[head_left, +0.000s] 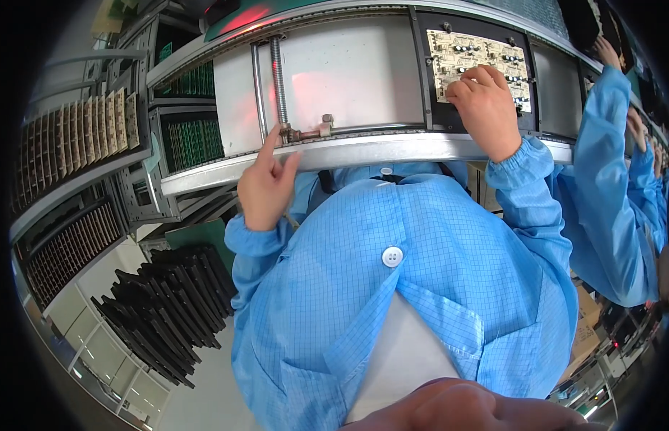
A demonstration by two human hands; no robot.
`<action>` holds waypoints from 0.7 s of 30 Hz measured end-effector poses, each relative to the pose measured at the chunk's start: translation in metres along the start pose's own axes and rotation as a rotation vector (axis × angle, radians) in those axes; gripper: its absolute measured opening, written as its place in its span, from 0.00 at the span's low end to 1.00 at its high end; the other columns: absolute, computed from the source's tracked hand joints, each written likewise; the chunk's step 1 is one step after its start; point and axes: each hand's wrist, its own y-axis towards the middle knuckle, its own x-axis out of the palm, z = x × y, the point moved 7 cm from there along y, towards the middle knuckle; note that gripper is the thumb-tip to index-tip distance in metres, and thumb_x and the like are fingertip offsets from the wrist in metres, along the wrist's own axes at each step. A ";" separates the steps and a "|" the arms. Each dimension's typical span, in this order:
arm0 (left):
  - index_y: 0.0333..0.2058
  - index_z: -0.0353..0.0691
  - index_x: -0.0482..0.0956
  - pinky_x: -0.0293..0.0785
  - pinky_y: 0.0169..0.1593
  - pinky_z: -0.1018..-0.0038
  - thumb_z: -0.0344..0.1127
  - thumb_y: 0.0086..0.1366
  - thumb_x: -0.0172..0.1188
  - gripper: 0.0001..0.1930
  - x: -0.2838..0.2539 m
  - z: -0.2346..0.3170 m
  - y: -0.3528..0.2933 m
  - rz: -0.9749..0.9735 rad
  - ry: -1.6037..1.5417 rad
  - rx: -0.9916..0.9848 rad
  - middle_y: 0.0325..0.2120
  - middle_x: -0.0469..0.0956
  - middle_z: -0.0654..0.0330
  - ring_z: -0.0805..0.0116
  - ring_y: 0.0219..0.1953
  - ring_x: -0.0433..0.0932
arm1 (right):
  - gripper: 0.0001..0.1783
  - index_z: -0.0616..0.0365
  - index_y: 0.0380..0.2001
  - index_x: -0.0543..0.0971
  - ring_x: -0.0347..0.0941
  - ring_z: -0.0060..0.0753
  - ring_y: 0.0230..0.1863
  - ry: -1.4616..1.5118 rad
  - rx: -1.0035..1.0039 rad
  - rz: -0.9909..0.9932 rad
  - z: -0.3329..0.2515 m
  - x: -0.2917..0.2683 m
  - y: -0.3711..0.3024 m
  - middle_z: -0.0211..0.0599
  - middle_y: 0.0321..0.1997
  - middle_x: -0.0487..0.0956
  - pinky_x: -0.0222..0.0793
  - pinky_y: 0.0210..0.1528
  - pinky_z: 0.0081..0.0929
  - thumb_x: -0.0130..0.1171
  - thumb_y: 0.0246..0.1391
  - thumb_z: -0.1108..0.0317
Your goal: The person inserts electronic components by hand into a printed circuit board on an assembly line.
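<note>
A cream circuit board with several dark, round components lies in a black carrier frame on the conveyor, to the right. Over the board's lower edge is my right hand, its fingers bent and bunched together. Their tips are partly hidden, and I cannot make out what they pinch. My left hand rests at the conveyor's near metal rail, holding nothing. Its index finger reaches toward the lower end of a threaded rod, and the thumb stands apart.
On the left, a rack holds several upright cream boards, with green boards in slots beside the conveyor. Black carriers stand in a row at lower left. Another person's blue sleeve and hand are close on the right.
</note>
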 end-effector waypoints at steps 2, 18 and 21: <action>0.69 0.46 0.72 0.62 0.24 0.73 0.41 0.70 0.67 0.30 0.012 -0.029 -0.011 -0.116 -0.368 -0.019 0.12 0.66 0.63 0.76 0.16 0.66 | 0.03 0.52 0.29 0.83 0.78 0.34 0.47 0.009 0.008 -0.001 0.001 -0.001 0.000 0.28 0.31 0.83 0.70 0.61 0.39 0.68 0.51 0.68; 0.76 0.54 0.56 0.59 0.28 0.81 0.54 0.81 0.44 0.30 0.023 -0.039 -0.010 -0.483 -0.930 -0.340 0.18 0.70 0.69 0.78 0.21 0.72 | 0.03 0.52 0.28 0.84 0.78 0.34 0.46 0.014 0.019 -0.025 0.005 -0.003 -0.001 0.28 0.31 0.84 0.70 0.61 0.41 0.69 0.50 0.68; 0.76 0.56 0.55 0.60 0.27 0.82 0.55 0.81 0.42 0.30 0.022 -0.043 -0.016 -0.465 -0.896 -0.308 0.18 0.70 0.69 0.79 0.20 0.71 | 0.03 0.52 0.29 0.83 0.78 0.34 0.46 -0.012 -0.018 -0.021 0.004 -0.005 -0.001 0.29 0.31 0.84 0.69 0.63 0.42 0.68 0.50 0.69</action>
